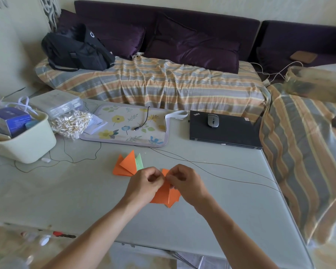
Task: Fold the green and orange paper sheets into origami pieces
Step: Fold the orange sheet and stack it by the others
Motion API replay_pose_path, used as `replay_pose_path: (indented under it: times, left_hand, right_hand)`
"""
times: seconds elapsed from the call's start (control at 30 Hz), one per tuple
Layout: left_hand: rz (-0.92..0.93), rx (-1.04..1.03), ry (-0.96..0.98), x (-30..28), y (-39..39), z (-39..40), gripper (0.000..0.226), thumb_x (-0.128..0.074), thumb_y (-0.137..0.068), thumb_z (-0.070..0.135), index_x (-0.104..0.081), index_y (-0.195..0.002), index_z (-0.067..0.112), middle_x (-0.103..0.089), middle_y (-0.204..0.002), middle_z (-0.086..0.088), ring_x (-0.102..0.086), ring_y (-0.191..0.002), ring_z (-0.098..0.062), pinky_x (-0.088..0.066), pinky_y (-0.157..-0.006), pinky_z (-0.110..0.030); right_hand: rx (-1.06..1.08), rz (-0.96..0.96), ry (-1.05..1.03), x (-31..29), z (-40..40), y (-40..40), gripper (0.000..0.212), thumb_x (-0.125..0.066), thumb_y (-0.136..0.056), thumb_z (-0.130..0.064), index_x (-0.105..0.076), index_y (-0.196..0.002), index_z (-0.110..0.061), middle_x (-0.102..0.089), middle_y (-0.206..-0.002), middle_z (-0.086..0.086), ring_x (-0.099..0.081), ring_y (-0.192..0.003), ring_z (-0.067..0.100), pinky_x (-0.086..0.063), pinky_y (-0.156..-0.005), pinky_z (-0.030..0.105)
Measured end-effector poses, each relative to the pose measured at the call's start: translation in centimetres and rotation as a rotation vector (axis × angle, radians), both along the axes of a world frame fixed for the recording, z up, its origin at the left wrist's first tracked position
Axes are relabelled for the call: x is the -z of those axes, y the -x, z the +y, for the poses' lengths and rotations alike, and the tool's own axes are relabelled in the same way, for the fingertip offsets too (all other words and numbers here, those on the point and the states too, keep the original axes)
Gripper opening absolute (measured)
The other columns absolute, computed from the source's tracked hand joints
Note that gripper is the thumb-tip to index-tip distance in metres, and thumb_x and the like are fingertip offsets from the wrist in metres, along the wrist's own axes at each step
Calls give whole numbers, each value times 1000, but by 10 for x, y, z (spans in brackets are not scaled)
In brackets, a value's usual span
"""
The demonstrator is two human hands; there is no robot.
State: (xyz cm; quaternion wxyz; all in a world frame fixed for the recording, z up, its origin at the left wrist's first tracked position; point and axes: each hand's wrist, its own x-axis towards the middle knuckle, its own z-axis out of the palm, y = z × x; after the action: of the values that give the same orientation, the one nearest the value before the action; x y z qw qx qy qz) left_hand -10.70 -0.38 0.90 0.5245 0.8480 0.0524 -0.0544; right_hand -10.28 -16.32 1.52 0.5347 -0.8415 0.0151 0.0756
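Fingers [164,180] of both hands are curled and meet at the top edge of an orange piece [163,195], pinching it from either side: the left hand [144,183] at its nine o'clock, the right hand [184,181] at its three o'clock. The piece is part-folded, with layered flaps fanning down toward six o'clock below the hands; whether it rests on the desk [66,191] or is held just above it cannot be told.

Just beyond the left hand, at about eleven o'clock, lies a small pile of folded triangles [125,166], orange, with a green piece [139,163] tucked behind them, touching. A thin wire [211,167] crosses the desk past the right hand, near but apart from the paper.

Farther out, at twelve o'clock, sits a floral mat [124,125]; at one o'clock a closed laptop [225,131] with a mouse [213,120] on its lid; at ten o'clock a pale tub [27,144].

The step in hand looks like a crease or tuck at the upper tip of this orange piece, with several pieces already done. The next move probably calls for lining up the edges squarely, then pressing the fold flat along its length while one hand holds the layers from slipping.
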Motion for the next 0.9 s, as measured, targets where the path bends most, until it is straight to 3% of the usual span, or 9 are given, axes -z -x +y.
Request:
replay_pose_path:
  times: [0.17, 0.23, 0.43, 0.53, 0.8, 0.9]
  left_hand:
    - [9, 26, 16, -1, 0, -1, 16, -65, -78, 35, -74, -75, 21, -75, -74, 7, -65, -69, -6, -46, -66, -23]
    - [-6, 32, -22, 0, -1, -1, 12, -69, -83, 28, -74, -74, 20, -74, -73, 8, -64, -67, -4, -45, -63, -19]
    - [-19, 87, -76, 3, -3, -1, 9, -72, -89, 17, -77, -82, 22, -76, -79, 9, -70, -78, -8, -51, -72, -24]
    - [-67, 94, -166, 4, -3, -1, 8, -71, -92, 19, -75, -85, 17, -73, -78, 9, -63, -68, -1, -41, -60, -10]
    - [-123, 125, -282, 3, -3, -2, 18, -67, -95, 25, -63, -80, 16, -47, -52, 6, -44, -48, -7, -32, -49, -22]
    - [-129, 147, -282, 2, -1, -2, 18, -66, -95, 24, -64, -80, 15, -43, -47, 7, -44, -47, -7, -32, -49, -21]
  right_hand:
    - [-9, -9, 10, 1, -1, -1, 13, -64, -85, -15, -67, -75, -22, -72, -70, -2, -67, -67, 11, -54, -72, 39]
    - [-1, 8, -15, 1, -1, -1, 13, -63, -86, -15, -69, -75, -17, -72, -69, 1, -66, -64, 12, -55, -73, 41]
    - [69, -27, 64, 2, -1, 0, 15, -61, -89, -20, -68, -76, -20, -73, -72, -1, -69, -72, 17, -51, -63, 28]
    - [122, -51, 63, 3, -2, -2, 17, -60, -90, -17, -66, -75, -20, -72, -73, 1, -69, -74, 20, -51, -62, 27]
    - [136, 38, -25, 6, -5, -5, 13, -60, -88, -18, -68, -78, -18, -73, -73, -1, -69, -70, 17, -57, -73, 42]
    - [94, 81, -42, 8, -7, -6, 7, -66, -85, -20, -70, -78, -19, -72, -71, -3, -65, -66, 12, -55, -72, 39]
